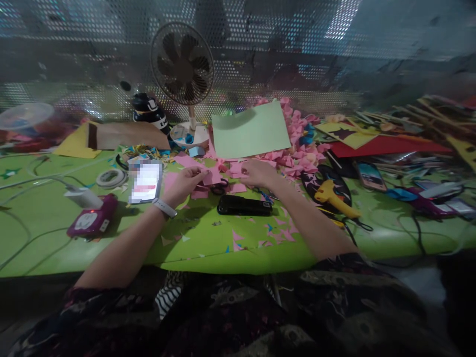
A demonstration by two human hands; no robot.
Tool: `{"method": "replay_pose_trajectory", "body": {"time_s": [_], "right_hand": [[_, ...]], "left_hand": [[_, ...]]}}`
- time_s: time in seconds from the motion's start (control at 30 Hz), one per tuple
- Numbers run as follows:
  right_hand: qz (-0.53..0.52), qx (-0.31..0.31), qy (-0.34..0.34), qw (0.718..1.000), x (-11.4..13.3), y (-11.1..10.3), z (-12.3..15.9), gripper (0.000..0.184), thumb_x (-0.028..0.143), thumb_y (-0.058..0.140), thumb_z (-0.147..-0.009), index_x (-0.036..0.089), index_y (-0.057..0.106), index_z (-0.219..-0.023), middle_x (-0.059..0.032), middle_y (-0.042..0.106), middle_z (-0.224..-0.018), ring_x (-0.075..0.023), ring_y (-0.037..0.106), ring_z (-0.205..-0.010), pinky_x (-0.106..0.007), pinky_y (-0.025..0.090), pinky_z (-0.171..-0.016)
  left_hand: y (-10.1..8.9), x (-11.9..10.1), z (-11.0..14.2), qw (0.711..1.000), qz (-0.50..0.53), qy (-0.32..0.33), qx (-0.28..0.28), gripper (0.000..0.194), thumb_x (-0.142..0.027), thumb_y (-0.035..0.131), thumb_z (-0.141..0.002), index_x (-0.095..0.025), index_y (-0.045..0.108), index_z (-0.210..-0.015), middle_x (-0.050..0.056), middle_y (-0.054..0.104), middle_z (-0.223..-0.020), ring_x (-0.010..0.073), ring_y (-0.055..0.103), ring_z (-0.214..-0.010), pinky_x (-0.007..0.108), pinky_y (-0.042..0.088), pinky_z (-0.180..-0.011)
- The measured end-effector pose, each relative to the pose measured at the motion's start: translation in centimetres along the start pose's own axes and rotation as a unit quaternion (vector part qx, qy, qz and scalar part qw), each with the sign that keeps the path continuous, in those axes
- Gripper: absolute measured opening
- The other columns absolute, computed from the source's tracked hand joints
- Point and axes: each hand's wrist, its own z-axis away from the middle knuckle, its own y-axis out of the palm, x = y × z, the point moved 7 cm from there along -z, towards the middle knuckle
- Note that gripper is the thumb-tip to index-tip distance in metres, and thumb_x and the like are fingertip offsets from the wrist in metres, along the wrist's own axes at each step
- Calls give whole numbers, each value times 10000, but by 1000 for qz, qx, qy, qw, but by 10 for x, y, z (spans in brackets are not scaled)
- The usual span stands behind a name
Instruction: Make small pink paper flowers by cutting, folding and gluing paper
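Note:
Between the thumb and fingers of my left hand [186,179] is a small pink paper piece [212,175]. My right hand [258,173] has its fingers curled in at other pink paper pieces [237,169]; whether it grips one is hidden. Dark-handled scissors [219,187] lie between the hands, partly under paper. Just in front of them a black stapler [244,206] rests on the green table cover [208,248]. Behind my hands, a pale green sheet [251,130] leans on a heap of folded pink paper bits [297,126].
A lit phone [146,182] and a tape roll [111,178] lie left, near a purple power adapter [92,216] with cables. A fan [182,63] and black bottle [149,111] stand behind. On the right are a yellow glue gun [336,199] and another phone [371,176].

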Motion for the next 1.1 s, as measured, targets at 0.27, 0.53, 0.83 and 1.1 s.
{"method": "replay_pose_trajectory", "body": {"time_s": [0.27, 0.53, 0.83, 1.1], "right_hand": [[13, -31, -10, 999, -4, 1, -4, 200, 241, 515, -909, 140, 680, -963, -137, 695, -1067, -230, 627, -917, -287, 429, -642], [37, -15, -8, 999, 1, 0, -3, 227, 184, 475, -922, 111, 685, -964, -148, 711, -989, -204, 629, -836, -284, 429, -669], [49, -50, -1, 998, -5, -5, -2, 251, 262, 491, -984, 136, 696, -912, -122, 719, -1043, -217, 651, -917, -267, 407, -628], [-55, -137, 31, 988, -20, -15, -1, 316, 433, 599, -933, 157, 649, -789, -84, 697, -885, -172, 605, -768, -265, 379, -628]], "left_hand": [[-5, 4, -4, 1000, -23, 16, 7, 290, -412, 779, -764, -148, 661, -782, 17, 655, -684, 70, 590, -530, 177, 484, -491], [-5, 5, -4, 1000, -23, 1, 1, 280, -400, 765, -772, -142, 657, -774, 25, 669, -687, 79, 602, -534, 177, 460, -476], [6, -1, 2, 999, 20, -15, 21, 326, -391, 833, -687, -148, 620, -728, -19, 611, -647, 67, 586, -546, 190, 509, -554], [6, -4, 4, 999, 16, -16, 25, 292, -358, 827, -700, -150, 622, -686, -8, 605, -652, 76, 571, -580, 210, 530, -601]]}}
